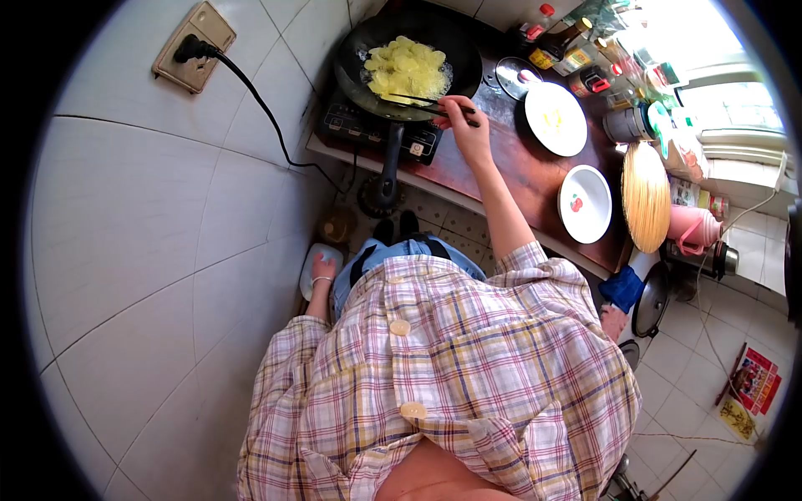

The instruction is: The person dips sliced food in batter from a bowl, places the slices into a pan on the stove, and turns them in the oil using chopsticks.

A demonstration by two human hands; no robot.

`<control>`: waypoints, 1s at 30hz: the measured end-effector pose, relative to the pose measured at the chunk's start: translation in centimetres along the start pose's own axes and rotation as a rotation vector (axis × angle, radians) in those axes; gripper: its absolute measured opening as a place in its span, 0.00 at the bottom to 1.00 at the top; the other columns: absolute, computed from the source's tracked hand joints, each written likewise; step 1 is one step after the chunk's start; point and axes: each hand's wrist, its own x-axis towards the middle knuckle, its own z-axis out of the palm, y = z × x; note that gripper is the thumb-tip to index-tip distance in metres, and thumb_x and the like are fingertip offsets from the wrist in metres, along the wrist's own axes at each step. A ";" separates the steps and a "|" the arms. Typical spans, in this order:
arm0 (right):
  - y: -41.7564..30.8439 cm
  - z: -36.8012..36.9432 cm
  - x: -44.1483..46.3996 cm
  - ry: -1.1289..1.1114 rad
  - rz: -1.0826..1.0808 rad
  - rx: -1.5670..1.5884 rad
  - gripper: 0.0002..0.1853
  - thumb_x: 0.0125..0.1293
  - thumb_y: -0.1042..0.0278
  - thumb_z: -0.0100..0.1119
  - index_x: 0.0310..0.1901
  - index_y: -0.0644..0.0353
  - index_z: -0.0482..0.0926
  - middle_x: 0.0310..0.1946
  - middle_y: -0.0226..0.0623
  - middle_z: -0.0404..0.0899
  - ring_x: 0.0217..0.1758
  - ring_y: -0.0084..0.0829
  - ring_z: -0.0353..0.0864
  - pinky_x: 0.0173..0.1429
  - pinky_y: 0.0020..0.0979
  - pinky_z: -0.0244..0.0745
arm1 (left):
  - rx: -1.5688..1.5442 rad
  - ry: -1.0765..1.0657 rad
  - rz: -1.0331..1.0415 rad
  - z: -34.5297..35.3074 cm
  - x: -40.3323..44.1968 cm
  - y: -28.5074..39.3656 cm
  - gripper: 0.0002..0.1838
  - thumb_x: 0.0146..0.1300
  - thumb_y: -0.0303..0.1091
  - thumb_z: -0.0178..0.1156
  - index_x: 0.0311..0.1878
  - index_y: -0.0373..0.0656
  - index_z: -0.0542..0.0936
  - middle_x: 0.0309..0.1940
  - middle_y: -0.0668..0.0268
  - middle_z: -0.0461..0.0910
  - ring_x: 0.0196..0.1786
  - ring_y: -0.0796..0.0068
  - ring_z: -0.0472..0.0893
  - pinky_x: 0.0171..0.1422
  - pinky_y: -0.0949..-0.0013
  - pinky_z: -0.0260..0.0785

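Two hands are working apart. Nearest, the L hand point(321, 267) is hanging low beside the body, fingers partly curled over a white item point(309, 280); can't tell whether it's gripping or just resting there. The R hand point(461, 118) is reaching fwd over the counter edge, fingers closing snugly round a pair of dark chopsticks point(474, 123), tips pointing into the wok.

The wok point(464, 52) is sitting on an electric cooker point(359, 123), its handle point(391, 163) pointing back twd the body. Inside, a heap of pale-yellow slices point(407, 68) is lying in bubbling liquid, prob. hot oil.

Progress, judging by looks: cutting's done & slices are cooking, but they're showing no obvious browning, so prob. early-to-mid fry. Nearly all visible pcs are sitting in the wok; a few yellow bits point(552, 119) are lying on the white plate point(576, 142), R of the wok. Finishing the fry & lifting the heap out are remaining.

A white bowl point(602, 204) w/ a red motif is standing nearer than the plate. Farther off, a round lid point(511, 77) is lying b/w wok & plate, w/ sauce bottles point(561, 44) standing behind, twd the window.
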 end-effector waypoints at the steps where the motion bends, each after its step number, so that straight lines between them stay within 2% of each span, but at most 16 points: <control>1: -0.5 -0.2 0.0 -0.003 0.000 -0.002 0.08 0.67 0.70 0.51 0.39 0.65 0.78 0.30 0.33 0.79 0.27 0.20 0.79 0.31 0.19 0.72 | -0.003 0.000 -0.002 -0.3 -0.3 0.2 0.28 0.51 0.41 0.62 0.53 0.36 0.71 0.43 0.48 0.78 0.48 0.51 0.78 0.55 0.58 0.69; 4: -0.7 -0.7 -0.1 0.071 0.015 0.049 0.08 0.67 0.70 0.51 0.40 0.65 0.78 0.31 0.32 0.79 0.28 0.20 0.79 0.31 0.19 0.72 | 0.062 -0.036 0.027 -0.3 -0.7 -0.1 0.28 0.51 0.41 0.63 0.53 0.35 0.71 0.44 0.47 0.78 0.48 0.51 0.78 0.55 0.59 0.69; 6: 0.2 -0.2 -0.1 0.076 -0.005 -0.050 0.08 0.67 0.70 0.52 0.40 0.65 0.78 0.32 0.32 0.79 0.28 0.20 0.79 0.31 0.19 0.72 | 0.216 0.012 0.155 -0.4 -0.9 -0.1 0.28 0.51 0.41 0.62 0.54 0.35 0.70 0.46 0.47 0.77 0.49 0.52 0.77 0.55 0.59 0.69; 8: 0.5 0.5 -0.5 -0.015 -0.040 -0.074 0.08 0.67 0.70 0.51 0.40 0.65 0.77 0.32 0.32 0.79 0.28 0.20 0.79 0.31 0.19 0.72 | 0.182 -0.003 0.126 -0.6 -1.3 0.6 0.28 0.51 0.40 0.62 0.53 0.35 0.71 0.46 0.47 0.77 0.50 0.52 0.77 0.56 0.59 0.69; 13: -2.0 0.3 -0.5 0.065 -0.087 -0.013 0.09 0.68 0.69 0.51 0.40 0.66 0.77 0.32 0.33 0.79 0.29 0.19 0.79 0.31 0.19 0.71 | 0.089 0.036 0.107 -0.6 -1.0 1.6 0.27 0.51 0.39 0.63 0.53 0.36 0.70 0.45 0.47 0.77 0.50 0.52 0.77 0.56 0.59 0.68; 17: -2.4 0.0 -0.8 0.047 -0.099 -0.019 0.09 0.68 0.69 0.50 0.41 0.66 0.77 0.32 0.32 0.79 0.29 0.19 0.79 0.31 0.18 0.70 | 0.035 -0.006 0.028 0.0 0.4 1.1 0.27 0.51 0.39 0.63 0.53 0.37 0.70 0.44 0.48 0.77 0.48 0.52 0.77 0.55 0.58 0.69; 23: -0.2 -0.6 -1.3 -0.009 0.047 -0.022 0.09 0.68 0.69 0.51 0.42 0.65 0.78 0.32 0.32 0.80 0.28 0.19 0.79 0.30 0.18 0.70 | 0.045 -0.033 0.036 0.6 1.1 -0.2 0.26 0.51 0.39 0.63 0.52 0.38 0.70 0.43 0.48 0.78 0.48 0.52 0.78 0.54 0.58 0.69; 25: 0.6 0.0 -1.3 0.010 -0.005 -0.067 0.09 0.67 0.69 0.52 0.41 0.65 0.78 0.32 0.33 0.80 0.27 0.20 0.79 0.30 0.18 0.70 | 0.041 -0.034 0.048 0.2 0.4 0.3 0.27 0.50 0.39 0.63 0.53 0.38 0.70 0.43 0.48 0.78 0.48 0.52 0.78 0.54 0.58 0.69; 27: 1.5 0.4 -0.8 0.063 -0.022 -0.030 0.09 0.67 0.69 0.52 0.40 0.65 0.78 0.31 0.33 0.80 0.27 0.20 0.79 0.30 0.19 0.71 | 0.204 0.005 0.114 -0.5 -0.5 1.2 0.28 0.51 0.40 0.63 0.53 0.38 0.71 0.44 0.49 0.78 0.48 0.53 0.78 0.55 0.58 0.69; 30: 2.6 0.4 0.6 0.156 -0.017 0.067 0.10 0.68 0.69 0.51 0.38 0.68 0.77 0.30 0.35 0.79 0.28 0.23 0.80 0.30 0.21 0.74 | 0.186 0.003 0.072 -1.2 -1.2 2.0 0.28 0.51 0.41 0.62 0.54 0.38 0.71 0.44 0.49 0.78 0.49 0.53 0.78 0.55 0.59 0.69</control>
